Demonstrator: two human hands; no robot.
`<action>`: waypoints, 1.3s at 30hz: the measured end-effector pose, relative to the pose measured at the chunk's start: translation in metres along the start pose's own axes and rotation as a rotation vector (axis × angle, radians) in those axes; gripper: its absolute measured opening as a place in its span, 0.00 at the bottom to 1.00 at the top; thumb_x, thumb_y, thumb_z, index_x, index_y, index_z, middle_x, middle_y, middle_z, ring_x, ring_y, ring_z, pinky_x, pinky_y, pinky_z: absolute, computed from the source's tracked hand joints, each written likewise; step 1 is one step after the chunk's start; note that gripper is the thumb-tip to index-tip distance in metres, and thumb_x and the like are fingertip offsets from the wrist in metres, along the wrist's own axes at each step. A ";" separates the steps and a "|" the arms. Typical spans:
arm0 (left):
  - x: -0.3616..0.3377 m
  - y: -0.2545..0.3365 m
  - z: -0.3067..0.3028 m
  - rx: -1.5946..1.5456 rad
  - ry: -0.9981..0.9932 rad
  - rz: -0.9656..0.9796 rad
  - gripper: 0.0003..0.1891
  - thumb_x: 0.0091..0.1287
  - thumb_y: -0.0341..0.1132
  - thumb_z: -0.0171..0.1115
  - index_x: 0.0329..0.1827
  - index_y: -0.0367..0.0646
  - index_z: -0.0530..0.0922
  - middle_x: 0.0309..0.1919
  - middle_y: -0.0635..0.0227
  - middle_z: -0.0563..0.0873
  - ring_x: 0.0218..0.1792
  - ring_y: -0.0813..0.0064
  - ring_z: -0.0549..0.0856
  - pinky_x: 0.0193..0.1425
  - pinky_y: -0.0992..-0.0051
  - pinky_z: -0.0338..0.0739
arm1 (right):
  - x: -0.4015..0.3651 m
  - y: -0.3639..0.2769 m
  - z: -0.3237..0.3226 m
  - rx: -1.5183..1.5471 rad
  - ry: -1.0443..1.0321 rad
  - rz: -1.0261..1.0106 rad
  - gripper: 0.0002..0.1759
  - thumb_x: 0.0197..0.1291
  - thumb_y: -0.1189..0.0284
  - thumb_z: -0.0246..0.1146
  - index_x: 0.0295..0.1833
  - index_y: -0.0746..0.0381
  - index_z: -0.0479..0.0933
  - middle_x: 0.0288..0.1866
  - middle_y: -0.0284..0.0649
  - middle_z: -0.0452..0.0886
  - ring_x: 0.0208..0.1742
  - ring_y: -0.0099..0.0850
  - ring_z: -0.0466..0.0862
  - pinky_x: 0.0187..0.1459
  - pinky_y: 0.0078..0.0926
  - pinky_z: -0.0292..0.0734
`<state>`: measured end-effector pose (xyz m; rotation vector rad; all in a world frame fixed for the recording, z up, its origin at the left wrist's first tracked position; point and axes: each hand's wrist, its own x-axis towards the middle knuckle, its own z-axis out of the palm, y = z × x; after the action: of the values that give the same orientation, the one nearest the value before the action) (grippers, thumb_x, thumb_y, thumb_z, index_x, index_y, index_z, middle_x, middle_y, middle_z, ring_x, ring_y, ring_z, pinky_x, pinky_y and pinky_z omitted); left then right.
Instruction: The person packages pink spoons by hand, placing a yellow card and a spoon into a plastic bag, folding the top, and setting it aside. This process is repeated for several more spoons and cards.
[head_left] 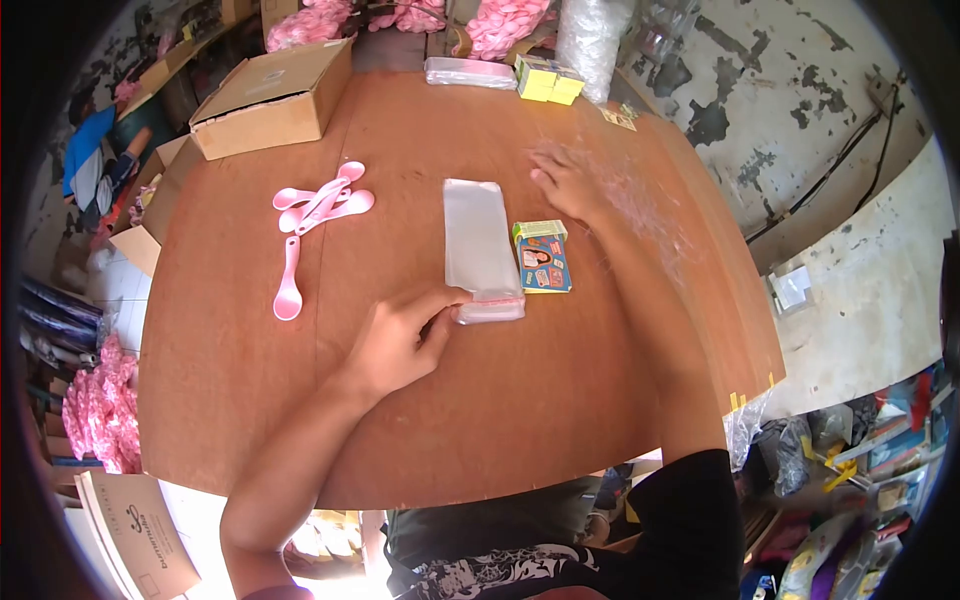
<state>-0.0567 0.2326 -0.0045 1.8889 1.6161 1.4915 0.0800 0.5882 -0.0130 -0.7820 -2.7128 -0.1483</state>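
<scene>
My left hand (408, 335) is closed at the near left corner of a stack of clear plastic bags (476, 235), thumb and forefinger pinching the edge by the reddish sealing strip. To the right of the bags, almost touching them, lies a stack of small printed cards (543, 262), blue and yellow with a picture of a person. Beyond the cards, my right hand (567, 183) is held over the table with its fingers extended and nothing in them. Thin clear plastic strips (640, 205) lie beside it. Several pink measuring spoons (325, 203) are piled at left, one set apart nearer me.
On the brown table (400, 440), a cardboard box (275, 95) stands far left. Along the far edge are more plastic bags (470, 73), yellow card stacks (549, 80) and a clear plastic roll (592, 45). Another person (95, 160) is at far left.
</scene>
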 end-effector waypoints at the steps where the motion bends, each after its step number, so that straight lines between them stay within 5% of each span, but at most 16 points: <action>1: 0.000 -0.001 0.000 0.003 -0.002 0.015 0.11 0.62 0.17 0.59 0.46 0.34 0.82 0.39 0.56 0.88 0.37 0.65 0.89 0.40 0.72 0.83 | 0.004 0.011 0.005 0.004 0.004 -0.002 0.28 0.72 0.52 0.48 0.71 0.51 0.70 0.78 0.46 0.61 0.78 0.44 0.60 0.77 0.50 0.47; 3: 0.001 -0.001 -0.002 0.009 -0.005 0.028 0.11 0.62 0.17 0.60 0.46 0.34 0.82 0.39 0.56 0.88 0.37 0.65 0.89 0.40 0.72 0.83 | 0.006 0.039 0.023 -0.035 0.107 0.214 0.23 0.71 0.56 0.50 0.68 0.48 0.74 0.72 0.40 0.70 0.74 0.44 0.67 0.73 0.46 0.57; 10: 0.002 -0.004 0.003 0.009 0.054 0.102 0.10 0.60 0.19 0.61 0.43 0.37 0.82 0.35 0.58 0.87 0.31 0.60 0.87 0.34 0.68 0.81 | -0.053 0.069 -0.045 -0.299 -0.084 0.350 0.23 0.72 0.55 0.49 0.66 0.47 0.75 0.66 0.39 0.77 0.70 0.43 0.71 0.71 0.45 0.62; 12: 0.001 -0.004 0.003 0.002 0.052 0.105 0.10 0.60 0.19 0.61 0.43 0.37 0.82 0.35 0.58 0.87 0.31 0.60 0.87 0.34 0.68 0.82 | -0.069 0.085 -0.057 0.222 -0.153 0.256 0.24 0.72 0.55 0.52 0.67 0.51 0.74 0.68 0.44 0.75 0.70 0.42 0.71 0.71 0.43 0.62; 13: 0.001 -0.005 0.004 0.002 0.054 0.104 0.10 0.61 0.19 0.61 0.43 0.37 0.82 0.35 0.58 0.87 0.31 0.61 0.87 0.34 0.68 0.82 | -0.077 0.089 -0.057 0.220 -0.156 0.260 0.24 0.72 0.55 0.52 0.67 0.51 0.74 0.68 0.44 0.75 0.70 0.42 0.71 0.71 0.43 0.62; 15: 0.001 -0.005 0.003 -0.001 0.060 0.104 0.10 0.61 0.18 0.61 0.43 0.36 0.82 0.35 0.58 0.87 0.31 0.62 0.87 0.34 0.69 0.82 | -0.100 0.074 -0.068 0.801 -0.166 0.564 0.25 0.70 0.57 0.57 0.66 0.58 0.73 0.64 0.46 0.76 0.66 0.41 0.74 0.68 0.40 0.65; 16: 0.001 -0.003 0.003 -0.013 0.050 0.062 0.10 0.61 0.18 0.61 0.44 0.36 0.83 0.35 0.58 0.87 0.31 0.63 0.87 0.34 0.69 0.82 | -0.110 0.067 -0.066 0.797 -0.169 0.567 0.25 0.70 0.57 0.57 0.66 0.58 0.73 0.64 0.46 0.76 0.66 0.41 0.74 0.68 0.40 0.65; 19: 0.000 -0.002 0.004 -0.029 0.034 0.000 0.10 0.61 0.18 0.60 0.44 0.36 0.83 0.35 0.58 0.87 0.31 0.64 0.87 0.34 0.70 0.82 | -0.135 0.049 -0.053 0.360 0.093 0.023 0.18 0.66 0.58 0.63 0.52 0.61 0.79 0.44 0.47 0.77 0.52 0.42 0.77 0.56 0.37 0.72; 22: 0.001 0.000 0.005 -0.037 0.026 -0.025 0.10 0.62 0.18 0.60 0.44 0.35 0.83 0.36 0.57 0.87 0.32 0.65 0.88 0.35 0.71 0.81 | -0.136 0.059 -0.052 0.128 0.087 0.103 0.16 0.66 0.59 0.63 0.43 0.63 0.80 0.38 0.47 0.79 0.45 0.46 0.80 0.48 0.36 0.75; 26: 0.002 -0.001 0.005 -0.030 0.012 -0.030 0.10 0.61 0.17 0.60 0.43 0.35 0.83 0.37 0.57 0.87 0.33 0.65 0.88 0.35 0.71 0.81 | -0.125 0.079 -0.042 0.222 0.056 0.104 0.15 0.65 0.62 0.63 0.36 0.65 0.80 0.31 0.48 0.78 0.35 0.50 0.80 0.39 0.36 0.77; 28: 0.002 0.000 0.004 -0.025 0.015 -0.023 0.10 0.61 0.17 0.60 0.43 0.35 0.83 0.37 0.57 0.87 0.33 0.65 0.88 0.34 0.71 0.81 | -0.117 0.081 -0.038 0.147 0.067 0.197 0.06 0.61 0.72 0.63 0.39 0.64 0.79 0.32 0.50 0.80 0.31 0.50 0.81 0.36 0.37 0.77; 31: 0.001 0.000 0.004 -0.021 0.024 -0.010 0.09 0.61 0.17 0.60 0.43 0.35 0.83 0.37 0.57 0.87 0.33 0.65 0.88 0.34 0.72 0.81 | -0.108 0.081 -0.030 0.217 0.352 0.073 0.09 0.55 0.83 0.60 0.42 0.64 0.80 0.38 0.52 0.83 0.37 0.51 0.84 0.39 0.39 0.79; 34: -0.001 0.002 0.003 -0.023 0.011 -0.014 0.09 0.62 0.17 0.60 0.43 0.34 0.83 0.37 0.57 0.87 0.34 0.67 0.88 0.36 0.73 0.81 | -0.117 0.088 -0.039 0.245 0.305 -0.057 0.17 0.51 0.88 0.57 0.46 0.64 0.79 0.44 0.53 0.84 0.40 0.50 0.86 0.40 0.40 0.80; 38: 0.000 0.001 0.004 -0.028 0.017 -0.022 0.08 0.62 0.18 0.60 0.42 0.34 0.83 0.37 0.57 0.88 0.32 0.65 0.88 0.35 0.71 0.81 | -0.127 0.098 -0.030 0.346 0.303 -0.004 0.21 0.53 0.90 0.53 0.50 0.62 0.78 0.38 0.51 0.84 0.40 0.44 0.86 0.42 0.36 0.80; 39: 0.000 0.001 0.005 -0.030 0.013 -0.020 0.08 0.62 0.18 0.60 0.42 0.34 0.83 0.37 0.57 0.88 0.32 0.65 0.88 0.35 0.71 0.81 | -0.126 0.097 -0.028 0.228 0.423 0.068 0.16 0.56 0.87 0.54 0.47 0.64 0.79 0.36 0.52 0.84 0.38 0.46 0.86 0.40 0.37 0.79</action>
<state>-0.0521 0.2343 -0.0054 1.8457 1.6046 1.5150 0.2402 0.6021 -0.0262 -0.6853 -2.2540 0.0118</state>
